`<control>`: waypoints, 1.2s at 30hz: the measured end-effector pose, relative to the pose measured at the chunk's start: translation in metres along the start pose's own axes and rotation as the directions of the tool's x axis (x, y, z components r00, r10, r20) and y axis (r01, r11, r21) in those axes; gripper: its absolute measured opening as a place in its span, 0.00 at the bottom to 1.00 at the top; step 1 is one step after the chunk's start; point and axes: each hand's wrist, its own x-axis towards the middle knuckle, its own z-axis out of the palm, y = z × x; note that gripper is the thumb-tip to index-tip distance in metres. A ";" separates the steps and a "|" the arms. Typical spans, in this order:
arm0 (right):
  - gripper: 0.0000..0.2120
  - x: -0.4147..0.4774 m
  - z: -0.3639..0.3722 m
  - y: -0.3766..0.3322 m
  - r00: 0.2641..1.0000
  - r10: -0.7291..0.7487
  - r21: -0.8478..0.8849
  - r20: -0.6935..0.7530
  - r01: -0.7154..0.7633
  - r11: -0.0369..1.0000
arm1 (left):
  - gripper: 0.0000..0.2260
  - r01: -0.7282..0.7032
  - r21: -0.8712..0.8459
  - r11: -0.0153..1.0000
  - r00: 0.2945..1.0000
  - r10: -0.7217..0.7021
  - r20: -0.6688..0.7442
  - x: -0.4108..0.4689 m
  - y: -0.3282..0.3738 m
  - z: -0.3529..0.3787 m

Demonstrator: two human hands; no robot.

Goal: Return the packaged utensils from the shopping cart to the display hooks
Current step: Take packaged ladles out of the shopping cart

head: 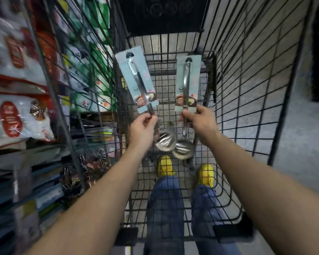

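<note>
Two steel ladles on pale blue backing cards are held up inside the black wire shopping cart (247, 100). My left hand (143, 128) grips the handle of the left ladle (136, 80), whose card tilts to the left. My right hand (200, 121) pinches the handle of the right ladle (187, 83), which stands nearly upright. Both bowls hang below the hands, side by side, above the cart floor. No display hooks are visible.
Store shelves at the left hold bagged goods (13, 118) and green-and-white packs (92, 74), blurred. Wire whisks or scourers (88, 168) lie at the lower left. My yellow shoes (165, 165) and jeans show through the cart mesh. Grey floor runs along the right.
</note>
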 end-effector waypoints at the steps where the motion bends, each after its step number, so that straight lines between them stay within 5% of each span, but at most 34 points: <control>1: 0.08 -0.009 -0.003 -0.010 1.000 -0.020 0.002 0.007 0.020 1.000 | 0.07 -0.046 0.003 0.999 0.999 0.046 -0.009 -0.009 0.009 -0.002; 15: 0.09 -0.183 -0.049 -0.168 0.908 -0.302 -0.099 0.289 0.342 0.934 | 0.02 -0.274 0.034 0.961 0.935 0.275 -0.223 -0.188 0.153 -0.071; 28: 0.11 -0.351 0.005 -0.208 0.583 -0.442 -0.046 0.682 0.637 0.769 | 0.10 -0.345 -0.106 0.933 0.734 0.198 -0.650 -0.385 0.160 -0.159; 36: 0.11 -0.470 0.046 -0.176 0.346 -0.424 0.048 0.837 0.725 0.687 | 0.02 -0.339 -0.108 0.935 0.571 0.113 -0.813 -0.513 0.107 -0.203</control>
